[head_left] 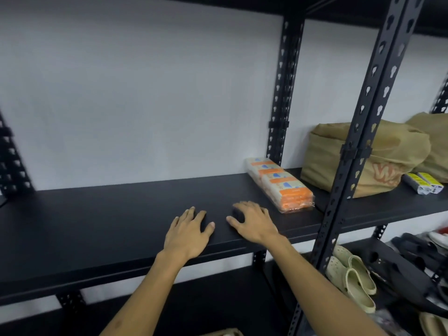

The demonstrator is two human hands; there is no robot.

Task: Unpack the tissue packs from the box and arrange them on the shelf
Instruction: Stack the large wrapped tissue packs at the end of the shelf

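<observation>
An orange and white tissue pack (278, 184), wrapped in clear plastic, lies on the black shelf (109, 219) near its right end, running front to back. My left hand (188, 232) rests flat on the shelf with its fingers spread, holding nothing. Beside it, my right hand (252, 220) also lies palm down on the shelf, just left of the tissue pack's front end and apart from it. The box is out of view.
A black perforated upright (351, 151) stands right of the pack. Behind it sit tan bags (378, 154) and small yellow and grey packages (423, 183). Pale clogs (356, 282) and dark shoes (412, 258) fill the lower right shelf. A white wall backs the shelf.
</observation>
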